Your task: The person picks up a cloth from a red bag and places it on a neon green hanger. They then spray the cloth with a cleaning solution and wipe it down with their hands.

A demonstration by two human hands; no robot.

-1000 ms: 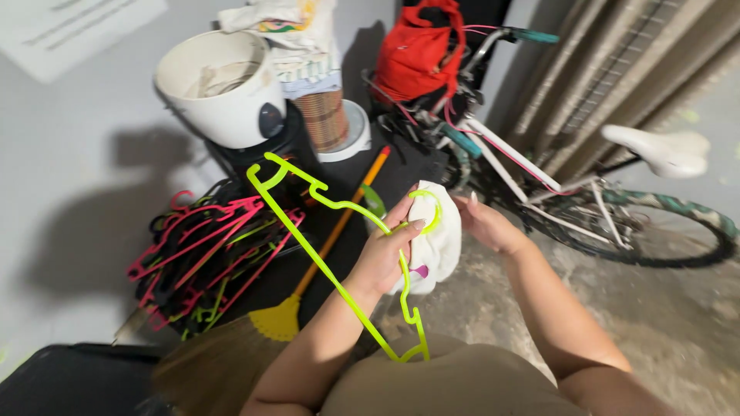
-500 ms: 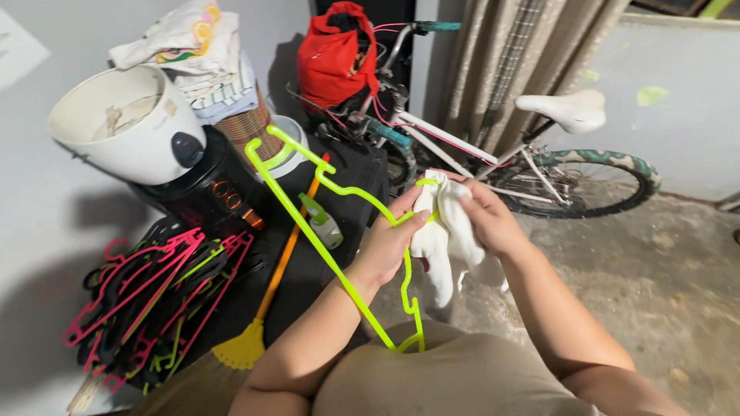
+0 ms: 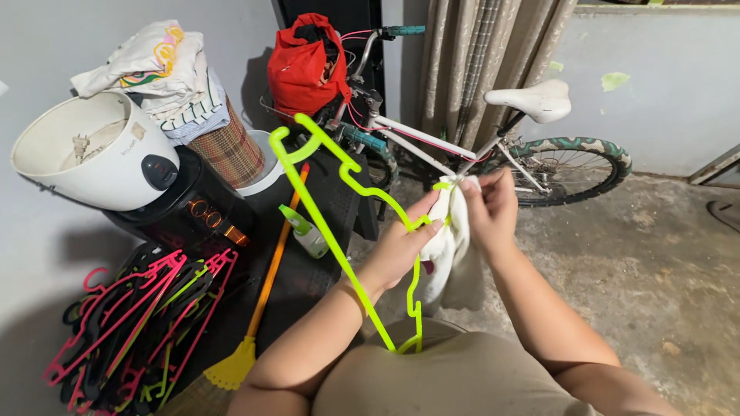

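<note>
A neon yellow-green plastic hanger [image 3: 333, 173] slants from upper left down to my lap. My left hand [image 3: 405, 246] grips its right side together with a small white cloth [image 3: 445, 240]. My right hand [image 3: 491, 208] pinches the top of the same cloth against the hanger's end. The cloth droops between both hands.
A pile of pink, black and green hangers [image 3: 131, 316] lies at lower left. Behind it stand a white appliance [image 3: 92, 154], folded clothes [image 3: 166, 65], a woven basket [image 3: 227, 150], a spray bottle [image 3: 304, 229] and an orange-handled broom [image 3: 266, 285]. A bicycle [image 3: 462, 139] with a red bag [image 3: 307, 65] leans at the back.
The view has swung right and upward. Both hands have risen with the hanger and cloth, and my right hand now pinches the cloth at the hanger's end.
</note>
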